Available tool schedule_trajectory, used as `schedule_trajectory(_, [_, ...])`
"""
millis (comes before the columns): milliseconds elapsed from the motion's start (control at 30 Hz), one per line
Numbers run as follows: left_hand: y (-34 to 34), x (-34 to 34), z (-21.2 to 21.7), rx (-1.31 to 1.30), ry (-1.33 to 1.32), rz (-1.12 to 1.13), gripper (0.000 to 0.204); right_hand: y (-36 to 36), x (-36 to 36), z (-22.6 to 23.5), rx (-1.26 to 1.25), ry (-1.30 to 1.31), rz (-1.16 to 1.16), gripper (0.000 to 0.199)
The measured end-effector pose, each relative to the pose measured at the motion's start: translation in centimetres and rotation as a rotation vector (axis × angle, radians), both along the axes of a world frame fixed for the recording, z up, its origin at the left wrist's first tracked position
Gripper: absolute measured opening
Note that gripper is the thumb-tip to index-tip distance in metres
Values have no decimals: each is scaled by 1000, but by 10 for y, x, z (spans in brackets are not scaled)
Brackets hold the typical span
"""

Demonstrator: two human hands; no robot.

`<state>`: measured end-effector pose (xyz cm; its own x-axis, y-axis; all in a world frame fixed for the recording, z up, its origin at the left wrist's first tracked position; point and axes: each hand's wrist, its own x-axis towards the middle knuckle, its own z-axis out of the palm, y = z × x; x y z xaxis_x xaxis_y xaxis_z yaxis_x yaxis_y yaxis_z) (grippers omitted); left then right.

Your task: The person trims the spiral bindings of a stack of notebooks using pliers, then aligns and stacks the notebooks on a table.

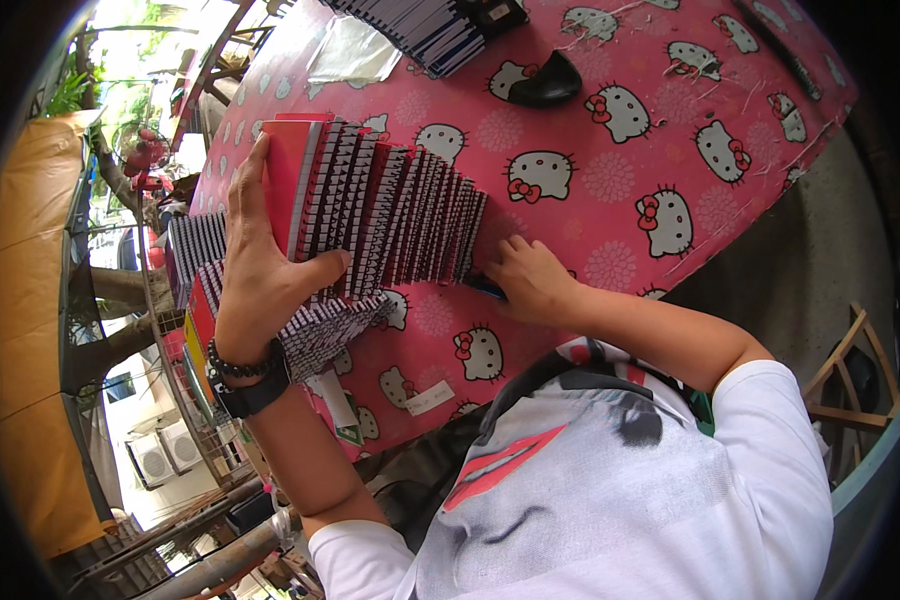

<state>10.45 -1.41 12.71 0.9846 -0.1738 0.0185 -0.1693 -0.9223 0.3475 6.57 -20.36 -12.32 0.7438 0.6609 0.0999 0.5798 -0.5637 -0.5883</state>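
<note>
A tall stack of spiral notebooks (395, 215) leans on the pink table, its wire bindings toward me and a red cover at its left end. My left hand (255, 270) braces that end, with its fingers stretched along the red cover and its thumb hooked over the bindings. At the stack's right end is my right hand (532, 283), fingers curled down by the table. A dark blue edge (486, 288) shows under these fingers; what it belongs to is mostly hidden. More spiral notebooks (335, 332) lie below and behind my left wrist.
A patterned pink cover lies over the table (590, 185). Another row of notebooks (415, 35) stands at the far side, near a clear plastic sheet (355, 52) and a shiny black rounded object (547, 82). A paper slip (430, 398) lies by the near edge.
</note>
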Motion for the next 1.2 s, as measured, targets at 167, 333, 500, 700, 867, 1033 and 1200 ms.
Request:
schedule_trajectory(167, [-5, 3, 2, 90, -53, -46, 105, 12, 60, -13, -81, 620, 306, 36])
schedule_trajectory(333, [3, 1, 0, 9, -19, -5, 106, 6, 68, 28, -53, 1261, 123, 40])
schedule_trajectory(500, [12, -6, -4, -209, -303, 73, 93, -16, 27, 32, -262, 235, 68, 43])
schedule_trajectory(700, [9, -72, -52, -976, -759, 209, 63, -75, 30, 36, -390, 86, -287, 57])
schedule_trajectory(867, [8, -108, -191, -1168, -419, 652, 65, -67, 31, 19, 68, -152, -198, 52])
schedule_trajectory(1033, [19, -115, -269, -736, -228, 664, 54, -79, 65, 17, 241, -77, -310, 39])
schedule_trajectory(1200, [23, -133, -287, 55, -236, 415, 47, -173, 117, -40, 591, -85, -599, 26])
